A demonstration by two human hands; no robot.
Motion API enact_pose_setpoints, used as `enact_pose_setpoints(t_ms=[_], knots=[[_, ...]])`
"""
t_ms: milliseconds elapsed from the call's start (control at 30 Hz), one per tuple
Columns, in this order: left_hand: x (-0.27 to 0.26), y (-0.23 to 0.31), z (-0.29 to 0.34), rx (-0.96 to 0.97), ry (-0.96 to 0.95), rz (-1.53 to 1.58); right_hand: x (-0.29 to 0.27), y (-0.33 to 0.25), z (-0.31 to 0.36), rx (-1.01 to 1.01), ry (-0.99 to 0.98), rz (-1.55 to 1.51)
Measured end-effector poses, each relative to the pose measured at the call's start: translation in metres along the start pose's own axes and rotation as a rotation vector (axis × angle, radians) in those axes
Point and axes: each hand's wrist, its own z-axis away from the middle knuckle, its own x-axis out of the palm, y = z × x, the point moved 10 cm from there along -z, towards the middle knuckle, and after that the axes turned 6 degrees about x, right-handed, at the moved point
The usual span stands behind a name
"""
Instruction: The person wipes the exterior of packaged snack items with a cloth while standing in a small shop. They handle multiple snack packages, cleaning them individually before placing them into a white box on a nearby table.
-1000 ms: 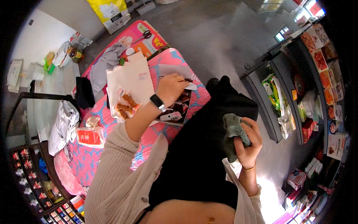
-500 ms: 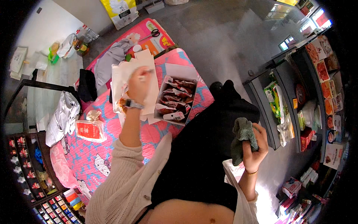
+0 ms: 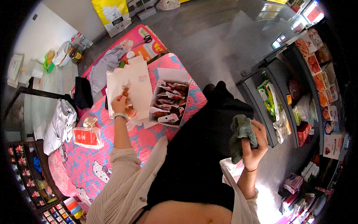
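Observation:
My left hand (image 3: pixel 119 104) is down on a white cardboard sheet (image 3: pixel 141 74), fingers bent in against a small pile of reddish-brown scraps or wrappers (image 3: pixel 129 106). What its fingers pinch is too small to make out. Just right of the sheet stands an open white box (image 3: pixel 153 120) filled with several reddish-brown packets with pale wrappers (image 3: pixel 171 100). Over at the right, above the floor beside my leg, my right hand (image 3: pixel 256 149) is closed round a bunched grey-green cloth (image 3: pixel 241 136).
A pink and blue quilted cover (image 3: pixel 143 139) lies under the box and sheet. Near them are a red-labelled clear bag (image 3: pixel 87 137), a silver bag (image 3: pixel 61 125), a grey cloth (image 3: pixel 106 67) and scissors (image 3: pixel 147 39). Dark shelves (image 3: pixel 261 108) with packaged goods stand at the right.
My left hand has moved down and left from above the cardboard sheet to the pile on it. The right hand keeps the cloth in nearly the same place. The view has shifted slightly.

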Motion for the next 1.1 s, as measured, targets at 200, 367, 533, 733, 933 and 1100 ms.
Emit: enact_pose_setpoints(t_ms=[200, 367, 533, 733, 933, 1100], knots=[[0.024, 0.247, 0.115, 0.356, -0.213, 0.424, -0.029, -0.026, -0.01, -0.107, 0.201, 0.091], [0.141, 0.371, 0.307, 0.724, -1.047, 0.673, -0.064, -0.089, 0.003, -0.47, 0.42, 0.346], [0.19, 0.427, 0.442, 0.674, -1.608, 0.958, -0.113, -0.107, 0.043, -0.446, 0.578, 0.696], [0.166, 0.408, 0.564, 0.773, -2.126, 0.806, -0.224, -0.118, 0.182, -0.162, 0.959, 1.05], [0.171, 0.395, 0.585, 0.682, -2.246, 0.729, -0.327, -0.167, 0.403, 0.151, 1.822, 1.017], [0.176, 0.402, 0.549, 0.662, -2.037, 0.763, -0.284, -0.161, 0.335, -0.115, 1.704, 0.456]])
